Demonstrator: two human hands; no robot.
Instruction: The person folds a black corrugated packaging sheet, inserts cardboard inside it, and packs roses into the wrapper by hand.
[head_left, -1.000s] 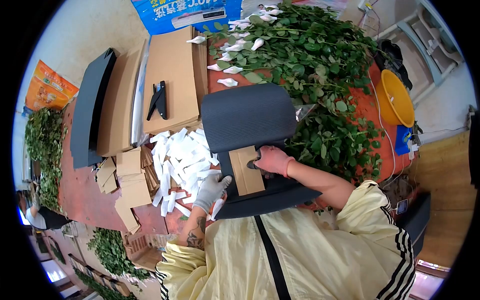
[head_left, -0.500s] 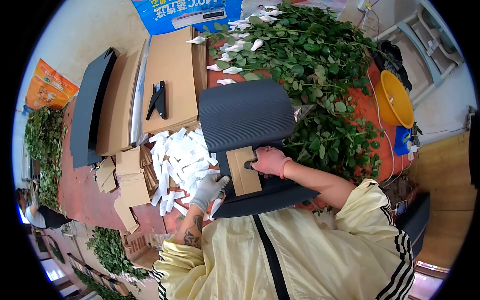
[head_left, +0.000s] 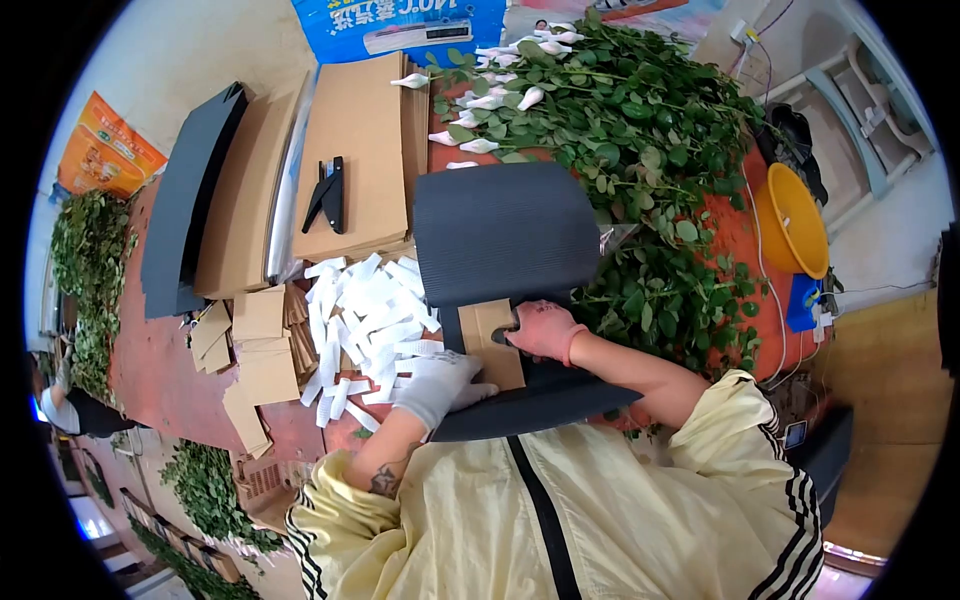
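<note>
A small brown cardboard piece with a crease lies on a black corrugated sheet, which curves up at its far end and along the near edge by my body. My right hand, in a pink glove with dark fingertips, grips the cardboard's right edge, its thumb on top. My left hand, in a whitish glove, rests at the cardboard's lower left with its fingers stretched out over the black sheet. Some fingertips of both hands are hidden.
White paper strips lie heaped on the left beside small cardboard pieces. A black stapler sits on stacked large cardboard sheets. Leafy stems with wrapped white buds cover the back right, near a yellow basin.
My left hand has moved right and toward my body, from the black sheet's left edge onto the cardboard's lower left. My right hand keeps its grip. The view has shifted slightly.
</note>
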